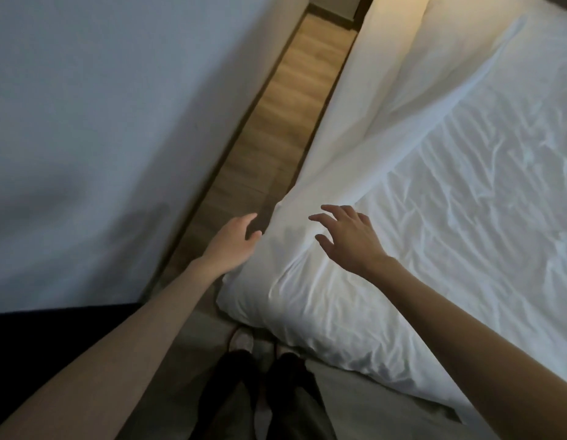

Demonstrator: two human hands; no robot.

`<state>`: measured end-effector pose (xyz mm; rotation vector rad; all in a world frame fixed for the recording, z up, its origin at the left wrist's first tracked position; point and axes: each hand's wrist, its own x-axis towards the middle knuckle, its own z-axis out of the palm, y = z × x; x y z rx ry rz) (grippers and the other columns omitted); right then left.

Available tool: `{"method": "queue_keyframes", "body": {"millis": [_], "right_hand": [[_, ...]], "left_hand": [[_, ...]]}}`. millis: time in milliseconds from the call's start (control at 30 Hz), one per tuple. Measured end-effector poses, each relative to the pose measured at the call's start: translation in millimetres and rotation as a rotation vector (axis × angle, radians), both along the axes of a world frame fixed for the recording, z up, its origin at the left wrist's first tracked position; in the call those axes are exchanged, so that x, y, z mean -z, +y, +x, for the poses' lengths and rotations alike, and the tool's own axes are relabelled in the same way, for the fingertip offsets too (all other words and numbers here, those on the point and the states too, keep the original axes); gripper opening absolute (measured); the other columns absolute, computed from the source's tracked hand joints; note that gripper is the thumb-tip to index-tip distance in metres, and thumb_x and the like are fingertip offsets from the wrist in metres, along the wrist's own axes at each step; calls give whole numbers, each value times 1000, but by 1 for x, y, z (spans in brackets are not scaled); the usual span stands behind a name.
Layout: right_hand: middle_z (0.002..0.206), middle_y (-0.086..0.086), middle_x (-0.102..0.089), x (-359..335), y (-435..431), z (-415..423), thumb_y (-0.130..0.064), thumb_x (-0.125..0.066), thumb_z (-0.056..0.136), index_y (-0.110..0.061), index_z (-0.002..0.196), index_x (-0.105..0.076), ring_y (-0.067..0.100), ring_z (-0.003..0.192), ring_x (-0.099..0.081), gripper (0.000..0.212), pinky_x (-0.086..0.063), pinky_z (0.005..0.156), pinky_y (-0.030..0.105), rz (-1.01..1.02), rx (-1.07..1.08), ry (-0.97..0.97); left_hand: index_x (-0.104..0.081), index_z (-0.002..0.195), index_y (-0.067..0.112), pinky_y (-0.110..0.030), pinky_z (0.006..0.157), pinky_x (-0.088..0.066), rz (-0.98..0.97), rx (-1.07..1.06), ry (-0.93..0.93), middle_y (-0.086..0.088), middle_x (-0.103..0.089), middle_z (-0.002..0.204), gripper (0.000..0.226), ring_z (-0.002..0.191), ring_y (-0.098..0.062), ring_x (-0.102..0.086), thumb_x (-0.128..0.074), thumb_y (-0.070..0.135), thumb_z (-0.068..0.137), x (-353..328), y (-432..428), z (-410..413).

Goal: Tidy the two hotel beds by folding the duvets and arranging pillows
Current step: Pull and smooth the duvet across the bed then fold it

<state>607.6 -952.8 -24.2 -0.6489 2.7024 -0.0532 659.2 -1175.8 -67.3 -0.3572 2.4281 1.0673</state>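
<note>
White duvet [450, 192] covers the right bed [387, 408], its near-left corner bunched. Left hand [234, 246] beside that corner, right hand [345, 239] over it, both wide and empty, apparently framing it for folding.

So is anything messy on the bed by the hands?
Yes. The white duvet is creased all over, and its near corner bulges in a lump instead of lying flat. The left hand reaches beside that corner, the right hand above it.
</note>
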Motion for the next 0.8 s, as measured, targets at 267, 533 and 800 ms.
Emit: {"method": "queue_keyframes", "body": {"millis": [267, 533, 800], "right_hand": [[157, 0, -27, 97, -10, -103, -39, -59, 93, -32, 146, -35, 23, 145, -19, 60, -20, 116, 44, 36, -6, -42], [162, 1, 5, 167, -15, -154, -53, -69, 81, -29, 154, -1, 29, 148, 15, 103, 10, 113, 62, 382, -239, -231], [117, 1, -58, 181, -42, -154, -48, -71, 79, -18, 125, -56, 21, 116, -49, 57, -19, 114, 48, 405, -401, -101]], "left_hand": [[-25, 151, 23, -40, 113, -33, 30, -59, -63, -1, -32, 155, 58, 140, -22, -33, -47, 37, 100, 105, 6, -70], [-20, 151, 25, -38, 108, -34, 142, 81, -213, 0, -31, 154, 71, 138, -24, -36, -56, 45, 93, 185, 33, -101], [-39, 143, 23, -28, 92, -41, 308, -27, -261, 5, -49, 138, 84, 123, -16, -49, -78, 49, 73, 211, 37, -96]]}}
